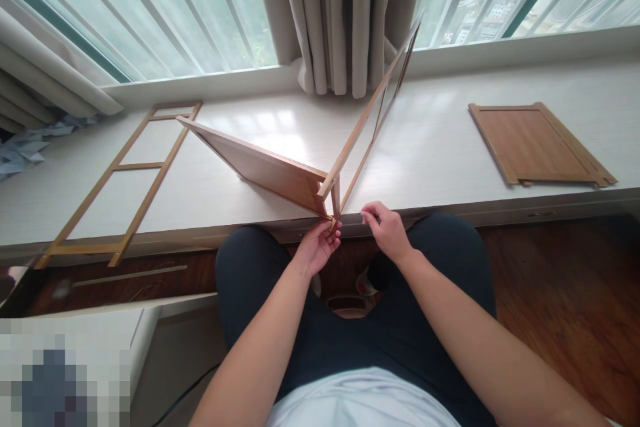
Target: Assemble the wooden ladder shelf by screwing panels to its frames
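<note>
The wooden panel point(260, 167) meets the upright ladder frame point(373, 117) at a corner on the sill edge, at twelve o'clock from my left hand point(317, 247), which pinches that corner. My right hand point(387, 230), at three o'clock, pinches something too small to tell.

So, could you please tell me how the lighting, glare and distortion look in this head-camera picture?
Head view: daylight from the window leaves pale glare on the white sill behind the wooden panel; wide-angle distortion bends the sill edge and bars; both hands, left hand and right hand, are sharp; a pixelated patch masks the lower left corner.
</note>
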A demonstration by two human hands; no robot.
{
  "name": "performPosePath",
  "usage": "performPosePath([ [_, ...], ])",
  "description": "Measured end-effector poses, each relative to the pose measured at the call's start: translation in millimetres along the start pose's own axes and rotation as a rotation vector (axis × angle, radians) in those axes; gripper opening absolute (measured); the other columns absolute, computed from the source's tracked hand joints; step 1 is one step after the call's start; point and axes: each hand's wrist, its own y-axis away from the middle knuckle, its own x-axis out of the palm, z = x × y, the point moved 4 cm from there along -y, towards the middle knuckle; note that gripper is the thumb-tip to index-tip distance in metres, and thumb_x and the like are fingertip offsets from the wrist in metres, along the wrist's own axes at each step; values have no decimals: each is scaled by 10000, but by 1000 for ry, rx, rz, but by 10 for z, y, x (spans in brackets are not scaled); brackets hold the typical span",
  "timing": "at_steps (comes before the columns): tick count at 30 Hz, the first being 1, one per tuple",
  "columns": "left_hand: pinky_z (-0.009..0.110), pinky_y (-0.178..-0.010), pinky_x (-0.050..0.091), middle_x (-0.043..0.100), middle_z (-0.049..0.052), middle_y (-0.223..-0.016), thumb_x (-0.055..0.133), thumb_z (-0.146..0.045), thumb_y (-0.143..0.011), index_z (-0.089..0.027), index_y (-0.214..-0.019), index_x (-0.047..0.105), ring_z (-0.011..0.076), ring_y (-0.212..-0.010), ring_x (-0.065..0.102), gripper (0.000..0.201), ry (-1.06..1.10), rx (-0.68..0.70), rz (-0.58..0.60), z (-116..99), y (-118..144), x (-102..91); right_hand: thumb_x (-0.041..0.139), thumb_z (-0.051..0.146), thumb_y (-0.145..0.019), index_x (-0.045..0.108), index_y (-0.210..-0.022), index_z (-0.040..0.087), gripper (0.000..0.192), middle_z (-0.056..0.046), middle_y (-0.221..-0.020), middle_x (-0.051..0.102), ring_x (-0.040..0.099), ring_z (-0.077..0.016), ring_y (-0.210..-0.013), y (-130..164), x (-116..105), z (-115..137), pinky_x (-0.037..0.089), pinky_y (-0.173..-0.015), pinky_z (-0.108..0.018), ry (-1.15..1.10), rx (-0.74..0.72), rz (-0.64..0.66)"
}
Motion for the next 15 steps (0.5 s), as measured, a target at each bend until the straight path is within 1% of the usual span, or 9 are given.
performPosePath([
  [3,206,-564,561,769,92,-875,693,-129,-877,-116,-930,702,123,-663,691,55,-27,21,-9,2,-1,-1,620,340,-968,656,-996,243,108,-41,-910,775,764,-236,-877,232,175,67,578,-839,-349,-184,57,14],
  [6,191,-586,562,767,80,-847,717,-114,-859,-114,-917,709,112,-670,692,59,-47,56,-19,-4,2,-1,673,357,-938,661,-965,251,110,-42,-950,790,779,-253,-946,315,300,52,597,-880,-362,-249,91,29],
  [9,182,-590,556,766,69,-835,752,-99,-828,-121,-904,708,104,-671,689,90,-61,83,-25,-6,-4,1,657,352,-947,670,-932,256,98,-32,-918,788,778,-249,-903,296,348,12,598,-836,-355,-176,87,57],
  [12,177,-585,548,770,71,-858,779,-98,-801,-125,-894,703,99,-676,687,123,-73,98,-33,-3,-20,-3,642,342,-955,684,-903,256,109,-24,-888,782,764,-239,-851,255,337,-16,579,-795,-343,-56,49,39],
  [15,175,-578,539,768,65,-860,789,-107,-788,-129,-883,699,90,-667,676,133,-82,109,-39,-1,-32,-6,633,330,-960,694,-890,252,121,-26,-884,777,747,-231,-834,240,338,-28,561,-792,-336,-14,18,33],
])
